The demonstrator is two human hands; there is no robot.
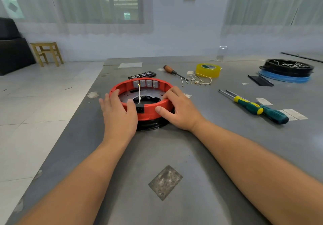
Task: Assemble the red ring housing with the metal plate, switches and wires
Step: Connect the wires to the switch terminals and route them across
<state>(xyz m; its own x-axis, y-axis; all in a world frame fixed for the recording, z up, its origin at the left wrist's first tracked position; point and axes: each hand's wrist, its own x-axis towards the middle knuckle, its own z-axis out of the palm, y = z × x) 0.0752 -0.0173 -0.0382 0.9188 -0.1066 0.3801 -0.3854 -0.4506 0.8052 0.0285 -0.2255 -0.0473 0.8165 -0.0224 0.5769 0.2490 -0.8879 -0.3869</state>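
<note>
The red ring housing (142,100) is sitting flat on the grey worktop (192,154), straight ahead of the person and resting on a black base (152,124) that is showing under its near edge. Both hands are bracketing it: the left hand (118,112) is lying against the housing's left side with fingers reaching over the rim and the thumb hooking at the near wall beside the black socket (140,109); the right hand (178,109) is cupping the housing's right side, fingers curling over the rim and the thumb pressing on the outer wall. Neither is nearer; the ring is lying midway between them, so any turn or lift looks like a two-handed move about its upright centre axis. Inside the housing, the metal plate (128,96) is lying level, a row of pale switches (146,83) is lining the far wall, and a thin white wire (139,93) is running from those switches towards the socket. Loose wires (199,81) are waiting beyond the housing to its right, near a yellow tape roll (208,70), with screwdrivers (253,105) further right. I judge the next wire needs the right hand letting go and reaching away.
</note>
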